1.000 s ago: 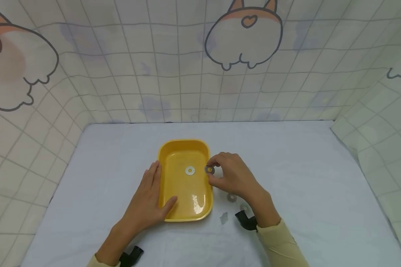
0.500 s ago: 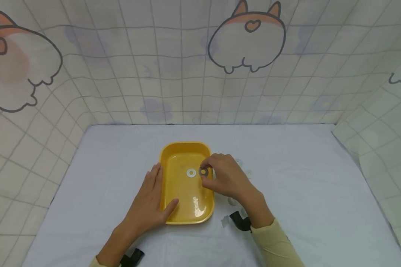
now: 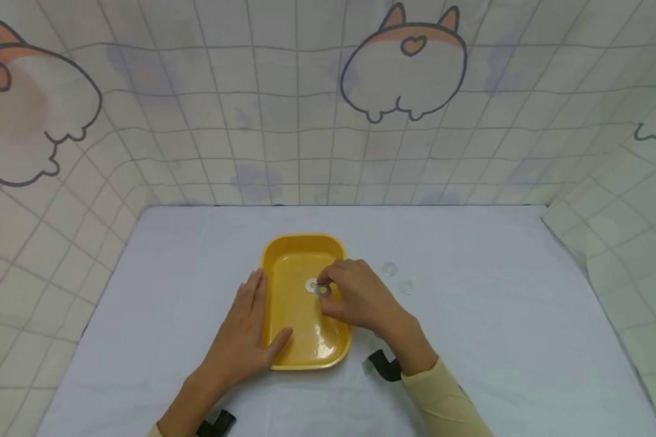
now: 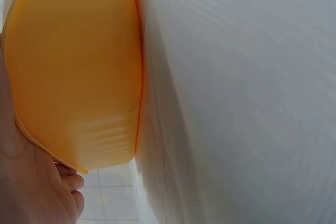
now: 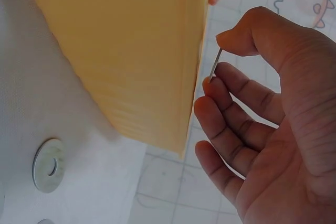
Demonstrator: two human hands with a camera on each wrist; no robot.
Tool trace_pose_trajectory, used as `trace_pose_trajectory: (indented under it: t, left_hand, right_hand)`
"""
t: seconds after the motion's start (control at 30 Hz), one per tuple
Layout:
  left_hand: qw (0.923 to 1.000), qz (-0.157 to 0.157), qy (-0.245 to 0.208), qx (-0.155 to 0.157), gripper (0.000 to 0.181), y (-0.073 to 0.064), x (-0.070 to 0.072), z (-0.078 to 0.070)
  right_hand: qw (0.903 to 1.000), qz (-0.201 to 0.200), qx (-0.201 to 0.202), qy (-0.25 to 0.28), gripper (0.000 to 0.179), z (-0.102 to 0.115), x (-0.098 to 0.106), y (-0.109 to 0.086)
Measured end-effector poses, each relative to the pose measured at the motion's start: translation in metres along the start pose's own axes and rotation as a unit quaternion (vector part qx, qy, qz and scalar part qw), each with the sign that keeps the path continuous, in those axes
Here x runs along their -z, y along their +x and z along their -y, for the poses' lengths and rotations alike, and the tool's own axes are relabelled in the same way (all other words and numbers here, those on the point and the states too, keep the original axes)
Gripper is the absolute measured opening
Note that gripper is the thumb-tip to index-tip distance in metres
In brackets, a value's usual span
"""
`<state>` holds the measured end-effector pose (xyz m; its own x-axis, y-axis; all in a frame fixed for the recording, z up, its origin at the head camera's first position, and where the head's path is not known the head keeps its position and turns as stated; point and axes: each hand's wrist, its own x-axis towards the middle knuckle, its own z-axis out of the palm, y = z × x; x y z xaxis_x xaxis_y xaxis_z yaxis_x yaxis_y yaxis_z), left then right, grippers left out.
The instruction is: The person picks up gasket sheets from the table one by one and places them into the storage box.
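Observation:
A yellow plastic tray lies on the white table. My left hand rests along its left rim, fingers straight and the thumb over the near part of the rim. Above the tray, my right hand pinches a grey metal washer between thumb and fingertips. The right wrist view shows this washer edge-on, with the other fingers loosely bent. A lighter washer lies in the tray, partly covered by the held one. In the left wrist view, the tray's outer wall stands beside my hand.
Two pale washers, a nearer one and a farther one, lie on the table right of the tray. The right wrist view shows a washer on the cloth. A small grey patch lies near the right wrist's black mount.
My right hand has carried the washer leftward from the tray's right rim to above the lighter washer. The farther table washers have come into sight. My left hand stays on the rim.

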<state>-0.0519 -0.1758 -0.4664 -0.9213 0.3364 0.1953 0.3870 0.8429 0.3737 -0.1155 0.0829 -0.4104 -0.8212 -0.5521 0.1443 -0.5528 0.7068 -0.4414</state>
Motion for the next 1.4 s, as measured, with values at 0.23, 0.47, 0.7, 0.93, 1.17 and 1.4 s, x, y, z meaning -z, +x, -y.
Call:
trace_pose_trajectory:
  t: [0.23, 0.47, 0.7, 0.93, 1.17, 1.4]
  left_hand:
    - [1.0000, 0.003, -0.002, 0.004, 0.104, -0.001, 0.000, -0.002]
    - [1.0000, -0.006, -0.001, 0.000, 0.102, -0.002, 0.000, -0.002]
    - [1.0000, 0.004, 0.000, 0.006, 0.105, -0.002, -0.001, -0.002]
    - [1.0000, 0.003, 0.007, 0.004, 0.105, -0.001, -0.001, -0.002]
    - [0.9999, -0.007, 0.015, 0.001, 0.104, -0.002, 0.000, 0.000]
    - [0.9998, 0.010, 0.011, 0.011, 0.105, -0.002, 0.000, -0.002]
  right_hand:
    - [0.9997, -0.003, 0.009, -0.024, 0.021, 0.003, -0.002, 0.003]
    - [0.9988, -0.007, 0.031, -0.037, 0.020, 0.006, -0.006, 0.005]
    - [0.9994, 0.007, 0.015, -0.029, 0.032, 0.009, -0.006, 0.003]
    - [0.9994, -0.016, 0.022, -0.020, 0.029, 0.019, -0.005, 0.006]
    - [0.9990, -0.035, 0.028, 0.000, 0.029, 0.037, -0.009, 0.010]
    - [0.9987, -0.042, 0.027, 0.012, 0.029, 0.047, -0.018, 0.003]
